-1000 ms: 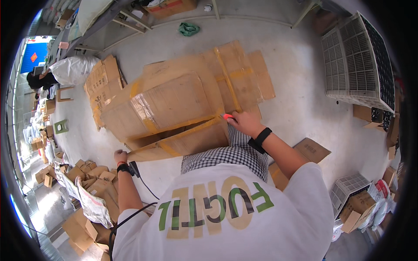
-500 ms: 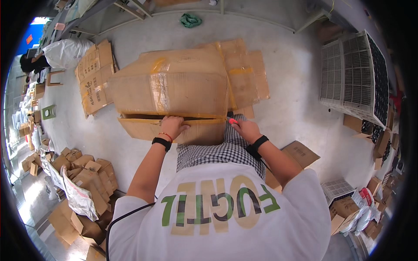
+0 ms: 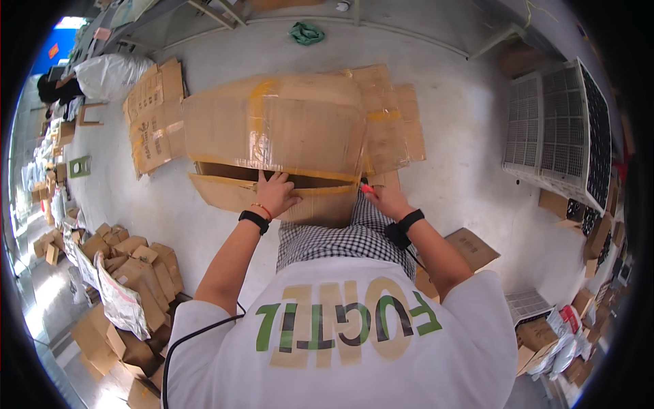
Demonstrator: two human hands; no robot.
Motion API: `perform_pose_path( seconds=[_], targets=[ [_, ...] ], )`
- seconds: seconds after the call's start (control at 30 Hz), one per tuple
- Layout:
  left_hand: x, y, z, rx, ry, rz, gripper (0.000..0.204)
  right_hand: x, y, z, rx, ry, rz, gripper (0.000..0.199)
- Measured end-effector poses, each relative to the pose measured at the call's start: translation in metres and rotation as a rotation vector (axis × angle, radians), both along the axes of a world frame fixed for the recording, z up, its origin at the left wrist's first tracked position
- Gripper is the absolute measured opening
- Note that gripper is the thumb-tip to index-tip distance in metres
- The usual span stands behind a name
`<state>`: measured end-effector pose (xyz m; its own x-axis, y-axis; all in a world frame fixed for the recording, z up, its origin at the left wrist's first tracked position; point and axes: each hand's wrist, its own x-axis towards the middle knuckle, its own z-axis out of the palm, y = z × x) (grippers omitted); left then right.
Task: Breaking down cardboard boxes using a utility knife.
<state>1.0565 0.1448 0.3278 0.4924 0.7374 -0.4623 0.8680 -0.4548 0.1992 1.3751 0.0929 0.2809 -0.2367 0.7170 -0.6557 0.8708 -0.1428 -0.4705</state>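
A large brown cardboard box (image 3: 310, 129), sealed with yellow-brown and clear tape, lies in front of me with a long slit gaping along its near side. My left hand (image 3: 274, 194) rests across this slit near its middle. Its fingers are apart, the tips touching the upper edge, while the palm and thumb lie on the near flap (image 3: 225, 192). At the slit's right end my right hand (image 3: 388, 203) is closed round a red-handled utility knife (image 3: 368, 189). Most of the handle is hidden in the fist, and its blade is hard to make out against the box corner.
Flattened cardboard (image 3: 155, 119) lies left of the box, with more sheets (image 3: 388, 119) beyond its right side. White plastic crates (image 3: 555, 123) stand at the right. Several small cartons (image 3: 139, 273) are heaped at lower left. A green stool (image 3: 80, 167) and a green bag (image 3: 306, 33) stand farther off.
The slit has opened wider. My left hand's fingers have stretched forward from the near flap to the upper edge. My right hand remains at the box's right corner with the knife.
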Motion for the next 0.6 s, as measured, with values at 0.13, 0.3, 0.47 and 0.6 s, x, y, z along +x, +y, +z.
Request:
perform_pose_path(
  seconds=[0.13,0.3,0.47,0.6],
  targets=[
    [0.001,-0.005,-0.002,0.045,0.0,-0.063,0.035,0.01,0.007,0.005,0.113,0.075,0.072,0.041],
    [0.001,-0.006,-0.001,0.072,-0.042,-0.004,0.038,0.028,-0.006,0.01,0.179,0.015,0.25,0.042],
    [-0.014,-0.01,-0.004,-0.016,-0.042,0.127,0.034,0.071,-0.034,-0.015,0.182,-0.122,-0.019,0.039],
    [-0.008,-0.013,-0.002,0.096,-0.133,0.102,0.03,0.0,0.02,-0.008,0.51,0.181,-0.419,0.075]
  ],
)
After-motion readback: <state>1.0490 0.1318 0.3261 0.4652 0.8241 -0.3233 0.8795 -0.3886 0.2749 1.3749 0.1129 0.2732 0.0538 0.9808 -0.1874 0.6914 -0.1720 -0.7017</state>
